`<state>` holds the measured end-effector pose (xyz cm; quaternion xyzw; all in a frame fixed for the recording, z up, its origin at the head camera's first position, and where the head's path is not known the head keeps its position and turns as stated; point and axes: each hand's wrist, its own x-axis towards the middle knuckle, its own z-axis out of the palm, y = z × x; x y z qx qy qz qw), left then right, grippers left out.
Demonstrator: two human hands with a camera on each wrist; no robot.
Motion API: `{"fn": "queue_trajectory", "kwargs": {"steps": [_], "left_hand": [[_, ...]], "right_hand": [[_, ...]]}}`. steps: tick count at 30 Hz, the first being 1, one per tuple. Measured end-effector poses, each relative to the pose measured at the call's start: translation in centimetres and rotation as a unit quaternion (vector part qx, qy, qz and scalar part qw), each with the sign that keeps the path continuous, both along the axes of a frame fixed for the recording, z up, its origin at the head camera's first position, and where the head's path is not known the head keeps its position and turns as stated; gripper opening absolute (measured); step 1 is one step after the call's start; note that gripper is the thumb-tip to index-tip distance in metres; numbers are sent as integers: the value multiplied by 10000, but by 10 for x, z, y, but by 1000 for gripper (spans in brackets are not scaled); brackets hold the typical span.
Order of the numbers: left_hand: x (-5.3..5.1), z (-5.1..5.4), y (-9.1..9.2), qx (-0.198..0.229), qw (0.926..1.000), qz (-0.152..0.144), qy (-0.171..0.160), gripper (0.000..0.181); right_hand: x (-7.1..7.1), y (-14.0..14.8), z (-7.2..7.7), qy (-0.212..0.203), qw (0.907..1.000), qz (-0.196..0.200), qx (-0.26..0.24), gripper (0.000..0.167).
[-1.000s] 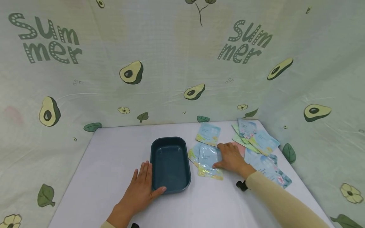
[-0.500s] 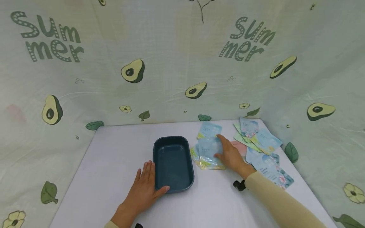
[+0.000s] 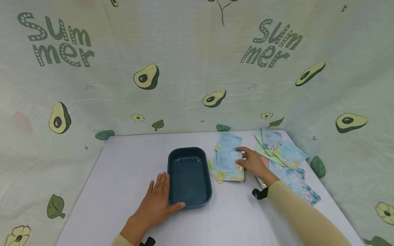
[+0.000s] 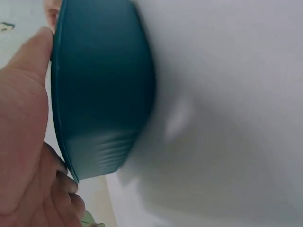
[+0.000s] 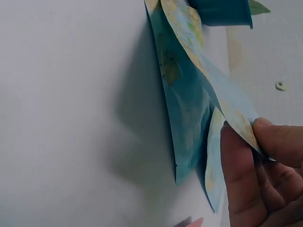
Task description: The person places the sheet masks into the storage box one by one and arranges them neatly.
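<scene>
A dark teal tray (image 3: 190, 177) stands on the white table. My left hand (image 3: 155, 205) lies along its left side and near corner, fingers straight; in the left wrist view the thumb and fingers of my left hand (image 4: 28, 127) touch the rim of the tray (image 4: 104, 80). Right of the tray, my right hand (image 3: 253, 164) pinches the right edge of a light blue packet (image 3: 229, 164). The right wrist view has the thumb and finger of my right hand (image 5: 265, 161) on the edge of the packet (image 5: 227, 101), with another packet (image 5: 184, 109) beneath it.
Behind the pinched packet lies another blue packet (image 3: 231, 139). Several blue and green packets (image 3: 289, 153) overlap at the right edge of the table (image 3: 132, 153), with a pink one partly under my right hand. A patterned cloth (image 3: 178, 68) hangs behind.
The packet at my right hand has shifted away from me and turned straighter. My right thumb and fingers have closed on its edge. My left hand stays at the tray.
</scene>
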<state>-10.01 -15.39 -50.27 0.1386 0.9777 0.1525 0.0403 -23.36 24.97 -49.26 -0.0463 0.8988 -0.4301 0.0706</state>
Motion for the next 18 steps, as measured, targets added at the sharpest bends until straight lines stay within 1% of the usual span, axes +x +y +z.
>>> {"fn": "queue_trajectory", "kwargs": {"steps": [3, 8, 13, 18], "left_hand": [[-3, -1, -1, 91, 9999, -27, -40, 122], [-3, 0, 0, 184, 9997, -66, -153, 122], [-6, 1, -2, 205, 9997, 7, -101, 123], [-8, -2, -3, 160, 9997, -52, -155, 125]], "right_hand": [[-1, 2, 4, -102, 9998, -9, -168, 54], [-7, 5, 14, -214, 9986, -65, -472, 56], [-13, 2, 28, -85, 9976, -65, -689, 55], [-15, -7, 43, 17, 9948, 24, -1014, 56]]}}
